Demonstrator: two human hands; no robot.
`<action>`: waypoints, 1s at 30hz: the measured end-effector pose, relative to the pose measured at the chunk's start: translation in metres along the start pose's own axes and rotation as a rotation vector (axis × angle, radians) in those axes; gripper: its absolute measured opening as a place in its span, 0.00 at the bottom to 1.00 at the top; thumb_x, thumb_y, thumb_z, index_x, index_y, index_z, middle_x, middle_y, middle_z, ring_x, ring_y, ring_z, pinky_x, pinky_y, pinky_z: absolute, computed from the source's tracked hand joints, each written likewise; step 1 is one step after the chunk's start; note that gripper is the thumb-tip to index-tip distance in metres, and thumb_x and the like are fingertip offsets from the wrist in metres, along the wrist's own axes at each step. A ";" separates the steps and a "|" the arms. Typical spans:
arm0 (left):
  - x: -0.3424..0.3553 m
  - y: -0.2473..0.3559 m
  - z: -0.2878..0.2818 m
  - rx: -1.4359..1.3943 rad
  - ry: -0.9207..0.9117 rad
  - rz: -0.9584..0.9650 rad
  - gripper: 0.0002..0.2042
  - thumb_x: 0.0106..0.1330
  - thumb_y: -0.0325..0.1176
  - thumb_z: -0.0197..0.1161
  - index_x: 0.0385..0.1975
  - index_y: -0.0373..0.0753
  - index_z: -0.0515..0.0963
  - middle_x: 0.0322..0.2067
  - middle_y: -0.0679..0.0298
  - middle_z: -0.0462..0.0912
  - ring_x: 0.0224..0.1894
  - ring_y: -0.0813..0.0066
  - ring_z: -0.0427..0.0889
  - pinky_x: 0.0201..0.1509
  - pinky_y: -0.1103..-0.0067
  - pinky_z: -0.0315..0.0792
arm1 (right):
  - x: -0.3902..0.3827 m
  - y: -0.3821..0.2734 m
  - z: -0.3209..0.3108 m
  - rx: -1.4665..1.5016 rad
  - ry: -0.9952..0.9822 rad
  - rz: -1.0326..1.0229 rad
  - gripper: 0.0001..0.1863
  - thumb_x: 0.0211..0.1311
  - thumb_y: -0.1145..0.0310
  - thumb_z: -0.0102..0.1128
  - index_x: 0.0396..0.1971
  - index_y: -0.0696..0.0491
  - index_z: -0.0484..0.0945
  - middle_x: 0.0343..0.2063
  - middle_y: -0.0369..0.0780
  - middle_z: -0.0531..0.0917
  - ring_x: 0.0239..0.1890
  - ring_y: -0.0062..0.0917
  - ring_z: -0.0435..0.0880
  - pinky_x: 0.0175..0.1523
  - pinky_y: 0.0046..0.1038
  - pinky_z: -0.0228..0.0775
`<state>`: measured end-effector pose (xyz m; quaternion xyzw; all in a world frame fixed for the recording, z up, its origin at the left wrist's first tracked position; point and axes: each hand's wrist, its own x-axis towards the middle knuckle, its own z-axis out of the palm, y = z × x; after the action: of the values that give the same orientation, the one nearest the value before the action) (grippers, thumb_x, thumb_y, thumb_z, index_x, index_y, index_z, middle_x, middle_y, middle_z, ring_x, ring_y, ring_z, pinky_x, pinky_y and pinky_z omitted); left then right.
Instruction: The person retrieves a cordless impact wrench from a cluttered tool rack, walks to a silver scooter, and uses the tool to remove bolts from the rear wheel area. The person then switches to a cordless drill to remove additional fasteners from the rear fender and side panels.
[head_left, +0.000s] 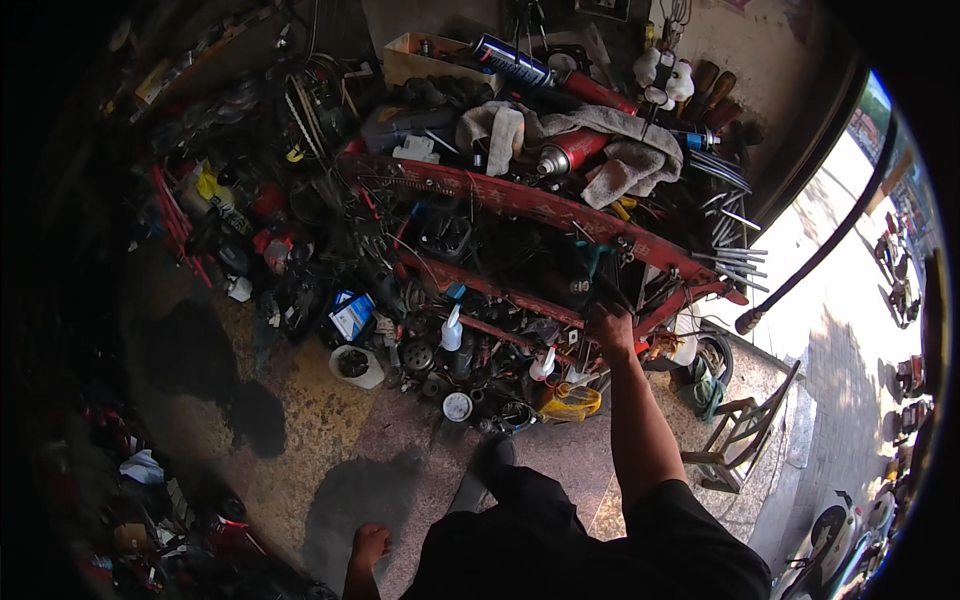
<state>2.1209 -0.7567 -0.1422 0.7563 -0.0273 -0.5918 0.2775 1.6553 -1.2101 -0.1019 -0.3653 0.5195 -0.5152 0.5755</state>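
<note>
My right arm stretches forward to a red metal rack [520, 197] crowded with tools and parts. My right hand [610, 328] is at the rack's lower right, its fingertips lost among dark things in shadow, so a hold cannot be made out. Just above it are a green-handled tool [598, 258] and a dark opening in the rack. Low at my left side hangs my left hand [371, 542], its fingers curled in, with nothing visible in them. A grey towel [635, 150] and a red spray can [572, 152] lie on the rack's top.
Under the rack stand a spray bottle [452, 333], a white tub [357, 367] and a yellow mesh bag [570, 403]. Metal rods [738, 262] stick out at the rack's right end. A wooden chair [740, 435] stands right, near a doorway. Clutter piles up at left.
</note>
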 end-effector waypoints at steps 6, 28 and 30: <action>-0.004 -0.016 -0.046 -0.287 -0.027 -0.247 0.18 0.66 0.25 0.51 0.17 0.47 0.51 0.18 0.71 0.50 0.17 0.79 0.48 0.21 0.72 0.47 | 0.119 0.038 -0.016 -0.837 0.381 -0.013 0.21 0.57 0.55 0.56 0.38 0.57 0.84 0.27 0.49 0.85 0.32 0.45 0.85 0.36 0.41 0.74; 0.119 0.163 -0.061 0.398 -0.012 0.097 0.10 0.67 0.38 0.59 0.31 0.38 0.76 0.24 0.59 0.80 0.21 0.71 0.79 0.21 0.74 0.74 | 0.226 -0.022 0.003 -0.438 0.467 -0.261 0.15 0.56 0.60 0.58 0.33 0.56 0.83 0.28 0.46 0.84 0.34 0.36 0.83 0.41 0.35 0.73; 0.123 0.151 -0.061 0.225 -0.119 -0.042 0.14 0.67 0.43 0.57 0.28 0.38 0.75 0.21 0.60 0.79 0.19 0.73 0.78 0.20 0.76 0.74 | 0.233 -0.024 0.004 -0.432 0.454 -0.264 0.15 0.56 0.60 0.58 0.33 0.56 0.83 0.28 0.46 0.84 0.34 0.35 0.83 0.41 0.34 0.73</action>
<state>2.2567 -0.9058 -0.1727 0.7466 -0.0941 -0.6346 0.1762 1.6379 -1.4423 -0.1302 -0.4189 0.6798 -0.5315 0.2825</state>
